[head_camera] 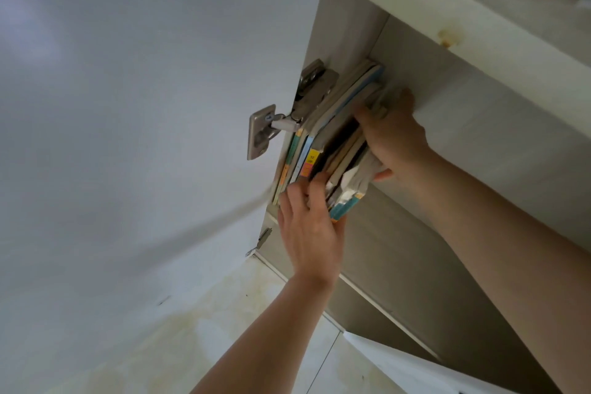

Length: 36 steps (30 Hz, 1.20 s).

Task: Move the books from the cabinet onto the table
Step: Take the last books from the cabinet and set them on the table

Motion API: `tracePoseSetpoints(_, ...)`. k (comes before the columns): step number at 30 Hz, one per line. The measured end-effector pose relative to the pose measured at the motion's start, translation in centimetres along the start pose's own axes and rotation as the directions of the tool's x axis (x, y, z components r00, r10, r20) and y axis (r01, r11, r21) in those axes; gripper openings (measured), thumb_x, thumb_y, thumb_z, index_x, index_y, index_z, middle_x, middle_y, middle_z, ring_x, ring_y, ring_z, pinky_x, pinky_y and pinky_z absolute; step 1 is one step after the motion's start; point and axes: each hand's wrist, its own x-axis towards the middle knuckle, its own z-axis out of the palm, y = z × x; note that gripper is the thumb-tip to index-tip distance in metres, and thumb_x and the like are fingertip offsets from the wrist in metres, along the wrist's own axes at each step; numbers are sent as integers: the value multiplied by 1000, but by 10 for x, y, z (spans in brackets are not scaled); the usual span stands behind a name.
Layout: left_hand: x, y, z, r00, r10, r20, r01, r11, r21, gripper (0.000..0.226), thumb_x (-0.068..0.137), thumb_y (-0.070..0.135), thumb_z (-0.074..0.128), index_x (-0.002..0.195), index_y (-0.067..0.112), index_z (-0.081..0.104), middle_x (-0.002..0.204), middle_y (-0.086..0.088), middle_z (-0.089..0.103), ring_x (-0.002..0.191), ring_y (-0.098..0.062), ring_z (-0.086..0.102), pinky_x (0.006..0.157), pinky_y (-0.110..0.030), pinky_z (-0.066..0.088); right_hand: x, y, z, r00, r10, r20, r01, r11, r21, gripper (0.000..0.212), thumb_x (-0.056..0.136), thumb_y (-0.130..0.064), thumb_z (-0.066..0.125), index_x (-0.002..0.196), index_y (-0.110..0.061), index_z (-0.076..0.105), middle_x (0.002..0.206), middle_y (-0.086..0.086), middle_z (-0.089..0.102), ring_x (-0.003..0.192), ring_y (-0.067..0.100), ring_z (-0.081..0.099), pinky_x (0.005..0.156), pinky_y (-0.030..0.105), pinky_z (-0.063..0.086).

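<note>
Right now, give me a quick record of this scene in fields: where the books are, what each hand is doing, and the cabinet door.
books: row of books standing inside the cabinet, against its left side wall
left hand: left hand at the near ends of the books, fingers on the spines
right hand: right hand reaching in on the right side of the row, fingers curled around several books
cabinet door: cabinet door swung open to the left on a metal hinge
table: not in view

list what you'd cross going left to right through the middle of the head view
open cabinet door → metal hinge → books → right hand → cabinet interior wall
</note>
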Motion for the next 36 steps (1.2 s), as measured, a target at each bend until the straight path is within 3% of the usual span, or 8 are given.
tracePoseSetpoints(3, 6, 4, -7, 987, -154, -42, 153, 988, -9, 84, 62, 38, 87, 129, 14, 41, 126, -12, 47, 115, -28, 53, 91, -44, 54, -4, -12, 4, 983, 126, 137, -138, 987, 87, 115, 75, -81, 45, 149, -22, -20, 153, 16, 32, 124, 43, 50, 94, 58, 50)
tracePoseSetpoints(7, 7, 4, -7, 981, -192, -39, 187, 977, -107, 98, 70, 41, 80, 146, 10, 26, 142, -8, 37, 130, -28, 46, 95, -48, 53, -8, -21, 7, 961, 180, 208, -225, 949, 219, 130, 66, -77, 61, 143, -31, -33, 154, 14, 32, 113, 46, 57, 82, 64, 53)
tracePoseSetpoints(12, 6, 5, -4, 970, -242, -10, 231, 938, -259, 105, 68, 29, 85, 150, 12, 21, 143, -3, 30, 133, -15, 35, 98, -42, 52, -1, -22, 0, 930, 253, 267, -337, 878, 341, 119, 60, -54, 77, 143, -46, -8, 143, 16, 43, 109, 53, 55, 62, 70, 53)
tracePoseSetpoints(16, 9, 1, -3, 982, -190, 14, 186, 939, -289, 103, 60, 25, 84, 145, 17, 28, 141, -1, 31, 129, -9, 32, 100, -26, 42, -5, -11, -6, 917, 220, 334, -340, 868, 361, 119, 41, -47, 75, 143, -36, 13, 132, 15, 51, 106, 49, 57, 57, 63, 55)
tracePoseSetpoints(21, 7, -4, -5, 956, -184, 230, 246, 928, -279, 101, 66, 18, 80, 139, 36, 13, 138, -1, 36, 129, -22, 42, 95, -47, 53, -12, 4, -17, 925, 182, 335, -308, 874, 376, 74, 77, -42, 73, 131, -31, 22, 125, 16, 56, 101, 44, 63, 66, 58, 58)
tracePoseSetpoints(26, 14, -7, -7, 964, -118, 238, 185, 941, -282, 95, 70, 21, 80, 144, 26, 20, 138, -2, 42, 123, -23, 50, 88, -48, 56, -15, 5, -11, 947, 164, 275, -271, 868, 416, 118, 64, -47, 83, 142, -46, -6, 130, 17, 55, 99, 46, 64, 59, 65, 55)
tracePoseSetpoints(29, 12, -9, -9, 968, -94, 234, 159, 948, -275, 88, 69, 17, 81, 141, 18, 30, 131, -4, 48, 116, -22, 54, 87, -40, 57, -17, 7, -9, 962, 165, 216, -246, 868, 431, 110, 67, -40, 79, 142, -47, -2, 128, 18, 53, 97, 46, 63, 56, 66, 54)
tracePoseSetpoints(36, -15, -11, -34, 953, -31, 302, 122, 950, -287, 76, 69, 21, 83, 130, 15, 39, 116, -1, 56, 93, -5, 51, 64, 4, 41, -56, 21, -8, 973, 141, 182, -208, 878, 431, 81, 64, -43, 69, 131, -52, 24, 119, 14, 59, 88, 44, 66, 50, 58, 56)
